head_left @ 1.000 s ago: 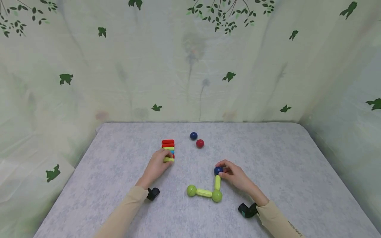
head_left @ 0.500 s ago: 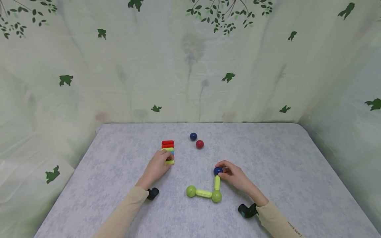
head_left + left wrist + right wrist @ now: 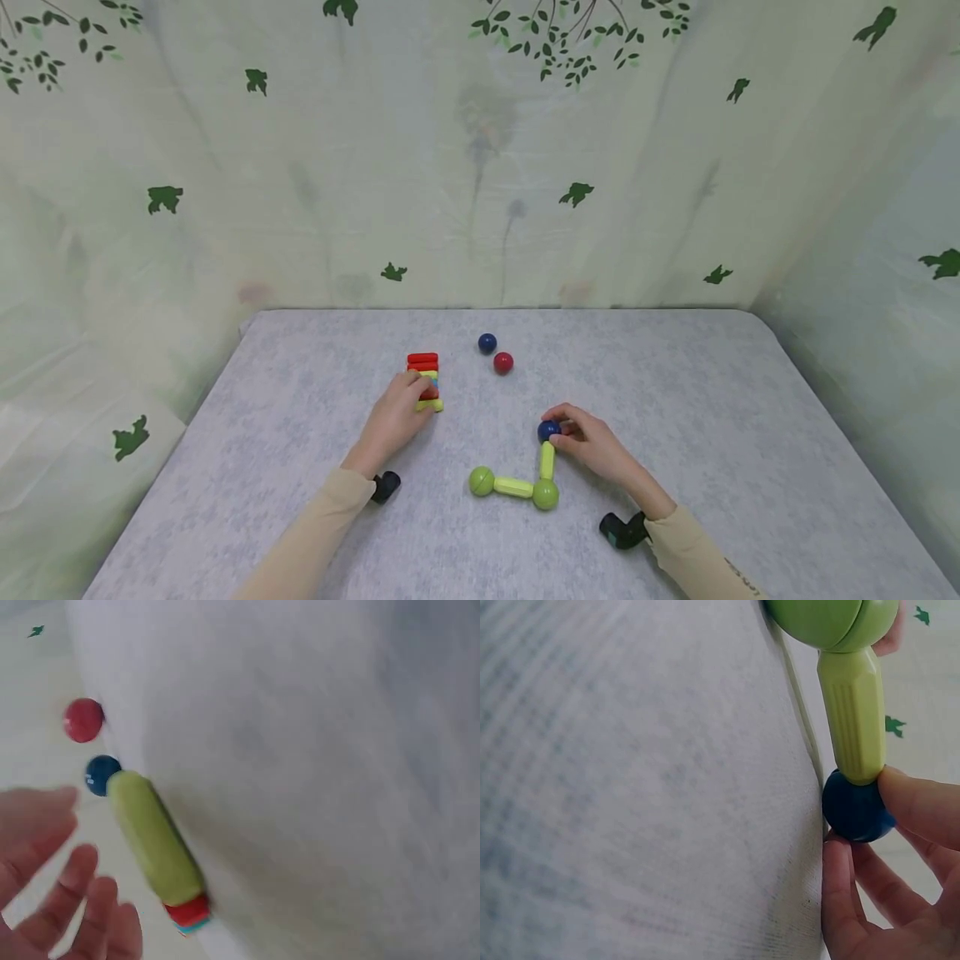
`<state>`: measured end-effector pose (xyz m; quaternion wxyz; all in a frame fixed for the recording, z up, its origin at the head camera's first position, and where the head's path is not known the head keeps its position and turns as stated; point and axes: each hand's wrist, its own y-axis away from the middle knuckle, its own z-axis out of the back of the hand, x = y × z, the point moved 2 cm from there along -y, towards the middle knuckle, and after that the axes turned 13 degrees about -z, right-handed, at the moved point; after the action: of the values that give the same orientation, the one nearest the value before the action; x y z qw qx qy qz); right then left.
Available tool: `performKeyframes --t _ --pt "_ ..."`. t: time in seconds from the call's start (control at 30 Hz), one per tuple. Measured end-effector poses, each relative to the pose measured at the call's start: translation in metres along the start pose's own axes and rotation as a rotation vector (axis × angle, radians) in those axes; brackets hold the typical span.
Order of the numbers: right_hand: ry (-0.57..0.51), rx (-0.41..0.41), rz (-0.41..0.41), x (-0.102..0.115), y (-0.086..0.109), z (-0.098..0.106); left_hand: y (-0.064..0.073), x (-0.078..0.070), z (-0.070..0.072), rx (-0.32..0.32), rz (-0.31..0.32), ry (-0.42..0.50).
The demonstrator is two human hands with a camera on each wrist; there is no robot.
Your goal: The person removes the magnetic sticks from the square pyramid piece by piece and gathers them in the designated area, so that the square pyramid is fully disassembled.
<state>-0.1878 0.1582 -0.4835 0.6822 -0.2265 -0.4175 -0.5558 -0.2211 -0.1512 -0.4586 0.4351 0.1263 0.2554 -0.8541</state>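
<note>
My left hand (image 3: 396,414) is over a row of short coloured rods, its fingers near the front ones. In the left wrist view the fingers (image 3: 71,889) are apart, with nothing visible between them. A yellow-green rod (image 3: 156,840) lies beside them, red and blue rods partly hidden behind it. My right hand (image 3: 596,442) pinches a dark blue ball (image 3: 857,808) between thumb and fingers. That ball touches the end of a yellow-green rod (image 3: 853,716), whose other end meets a green ball (image 3: 546,494). A second yellow-green rod (image 3: 513,487) runs left from there to another green ball (image 3: 482,481).
Behind the hands lie a loose dark blue ball (image 3: 487,343) and a red ball (image 3: 503,362). Red rods (image 3: 423,359) form the far end of the row. The grey table (image 3: 675,375) ends at a leaf-patterned cloth backdrop (image 3: 420,167).
The nearest yellow-green rod in the row has shifted slightly to the right beside my left fingers. My right hand and the joined balls and rods stay put.
</note>
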Motion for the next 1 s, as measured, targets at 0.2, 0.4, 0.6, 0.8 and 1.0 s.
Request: performKeyframes --t 0.2,0.4,0.6,0.8,1.0 --pt "0.004 -0.008 0.004 0.0 -0.001 0.001 0.006 -0.03 -0.007 0.287 -0.122 0.445" --pt "0.01 -0.008 -0.011 0.0 -0.001 0.0 0.015 -0.056 -0.026 0.524 -0.188 0.546" --pt "0.004 -0.013 -0.024 0.001 -0.001 -0.001 0.018 -0.062 -0.034 0.503 -0.226 0.483" --pt "-0.003 -0.009 -0.017 0.001 -0.001 -0.001 0.018 -0.065 -0.037 0.452 -0.262 0.3" --pt "0.001 -0.008 -0.015 0.0 -0.001 -0.001 0.018 -0.068 -0.039 0.424 -0.281 0.219"
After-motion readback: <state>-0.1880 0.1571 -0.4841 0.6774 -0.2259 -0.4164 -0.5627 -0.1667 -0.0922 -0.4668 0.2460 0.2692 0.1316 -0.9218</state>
